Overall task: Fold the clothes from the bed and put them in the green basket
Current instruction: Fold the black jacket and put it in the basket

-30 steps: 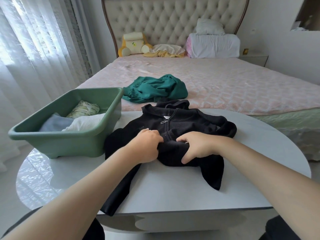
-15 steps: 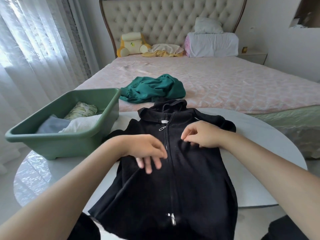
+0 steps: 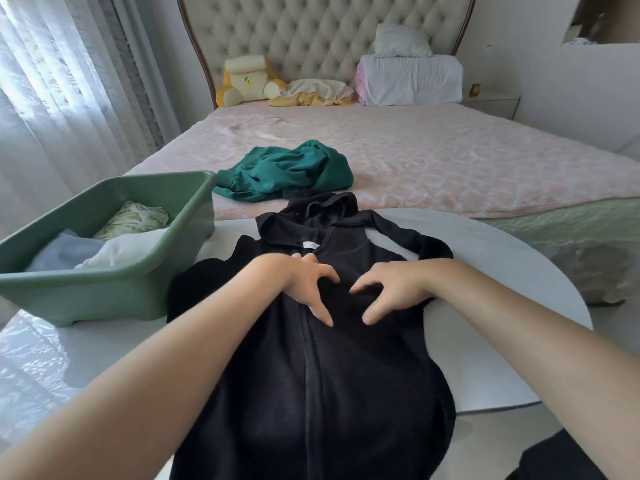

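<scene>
A yellow plush toy (image 3: 242, 81) leans on the headboard (image 3: 322, 32) far beyond the left hand (image 3: 299, 284). White pillows (image 3: 412, 76) sit stacked beyond the right hand (image 3: 393, 289).

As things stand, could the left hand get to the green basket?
Probably yes: the left hand rests spread on the black hoodie, close beside the green basket, with nothing standing between them.
</scene>
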The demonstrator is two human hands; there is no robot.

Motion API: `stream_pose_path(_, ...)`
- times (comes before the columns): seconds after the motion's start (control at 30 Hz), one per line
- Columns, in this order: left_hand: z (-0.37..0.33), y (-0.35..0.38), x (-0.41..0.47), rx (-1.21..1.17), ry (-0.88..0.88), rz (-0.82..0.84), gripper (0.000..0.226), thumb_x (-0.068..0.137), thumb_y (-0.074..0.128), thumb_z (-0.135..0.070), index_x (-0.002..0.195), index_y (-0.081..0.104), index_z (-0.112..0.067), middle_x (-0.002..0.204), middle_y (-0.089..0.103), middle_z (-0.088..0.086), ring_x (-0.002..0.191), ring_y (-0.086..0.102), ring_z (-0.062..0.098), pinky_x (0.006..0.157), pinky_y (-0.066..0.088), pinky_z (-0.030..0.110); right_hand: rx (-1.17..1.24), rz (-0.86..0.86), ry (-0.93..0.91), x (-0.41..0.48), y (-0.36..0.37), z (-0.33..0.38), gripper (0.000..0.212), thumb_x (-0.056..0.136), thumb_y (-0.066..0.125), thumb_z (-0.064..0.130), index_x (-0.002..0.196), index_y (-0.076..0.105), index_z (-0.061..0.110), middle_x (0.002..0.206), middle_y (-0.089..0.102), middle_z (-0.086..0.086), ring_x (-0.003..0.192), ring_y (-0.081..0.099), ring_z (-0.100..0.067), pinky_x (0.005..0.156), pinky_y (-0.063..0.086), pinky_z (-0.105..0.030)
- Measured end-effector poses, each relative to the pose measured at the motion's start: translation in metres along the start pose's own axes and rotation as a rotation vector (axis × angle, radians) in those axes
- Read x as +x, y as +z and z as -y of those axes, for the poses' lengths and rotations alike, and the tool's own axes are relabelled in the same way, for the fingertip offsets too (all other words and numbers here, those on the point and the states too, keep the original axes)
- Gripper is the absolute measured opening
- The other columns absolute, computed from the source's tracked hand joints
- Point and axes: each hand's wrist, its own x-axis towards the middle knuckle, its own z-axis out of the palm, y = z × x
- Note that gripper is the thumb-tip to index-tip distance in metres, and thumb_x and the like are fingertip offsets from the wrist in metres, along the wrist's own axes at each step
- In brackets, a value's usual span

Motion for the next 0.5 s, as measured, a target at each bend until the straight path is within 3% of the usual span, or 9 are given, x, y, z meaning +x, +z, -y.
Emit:
stream_pose_path(0.07,-0.002,-0.009,0.0,-0.081,-0.039,0.026,0.074,0.069,0.064,-0.08,0.132,0.048,-0.044,0.142,0.041,-0.004,0.13,0.04,0.022,0.111,0.034,0.044,0.185,-0.096,-0.034,-0.002,-0.002,-0.005,0.055,0.087,0.07,0.046,0.139,0.053,0.038,0.132,0.057,0.012,0.118,0.055,-0.009,0.096,0.042,-0.023)
stream_pose_path(0.13,-0.005,-0.01,0.006,-0.157,-0.052,-0.043,0.049,0.083,0.054,-0.073,0.116,0.059,-0.037,0.134,0.05,-0.004,0.124,0.048,0.02,0.108,0.037,0.041,0.242,-0.272,-0.03,0.0,-0.003,-0.014,0.035,0.094,0.063,0.033,0.129,0.058,0.035,0.115,0.062,0.012,0.105,0.059,-0.009,0.081,0.041,-0.019)
stream_pose_path(0.23,-0.012,-0.006,0.02,-0.109,-0.019,-0.355,0.025,0.097,0.05,-0.044,0.11,0.065,-0.028,0.119,0.058,-0.001,0.119,0.053,0.023,0.102,0.044,0.042,0.176,-0.469,0.019,0.01,0.0,-0.036,0.029,0.096,0.047,0.013,0.113,0.062,0.032,0.114,0.058,0.007,0.109,0.056,-0.015,0.084,0.039,-0.023)
stream_pose_path(0.3,-0.021,-0.003,0.033,-0.177,0.055,-0.514,0.025,0.099,0.047,-0.031,0.117,0.063,-0.026,0.121,0.055,0.001,0.121,0.049,0.024,0.102,0.043,0.044,0.179,-0.499,0.073,0.016,0.002,-0.053,0.033,0.096,0.041,0.008,0.11,0.061,0.031,0.12,0.054,0.004,0.115,0.053,-0.017,0.089,0.037,-0.024)
stream_pose_path(0.37,-0.034,-0.003,0.042,-0.206,0.14,-0.559,0.033,0.101,0.045,-0.028,0.132,0.056,-0.025,0.134,0.05,0.0,0.131,0.041,0.022,0.105,0.04,0.041,0.145,-0.461,0.121,0.021,0.004,-0.069,0.032,0.099,0.042,0.014,0.123,0.058,0.027,0.134,0.052,0.0,0.124,0.05,-0.019,0.095,0.038,-0.028)
stream_pose_path(0.43,-0.046,-0.001,0.048,-0.199,0.193,-0.499,0.047,0.102,0.045,-0.037,0.148,0.041,-0.028,0.15,0.041,-0.004,0.141,0.031,0.019,0.105,0.034,0.036,0.08,-0.353,0.169,0.024,0.005,-0.079,0.04,0.103,0.042,0.027,0.142,0.047,0.026,0.151,0.041,-0.004,0.135,0.044,-0.024,0.107,0.038,-0.035)
stream_pose_path(0.5,-0.048,0.004,0.056,-0.126,0.181,-0.375,0.062,0.098,0.042,-0.057,0.155,0.021,-0.04,0.16,0.027,-0.007,0.148,0.021,0.017,0.116,0.026,0.041,0.068,-0.281,0.217,0.025,0.005,-0.085,0.053,0.103,0.037,0.042,0.154,0.034,0.029,0.161,0.03,-0.006,0.144,0.036,-0.028,0.115,0.032,-0.043)
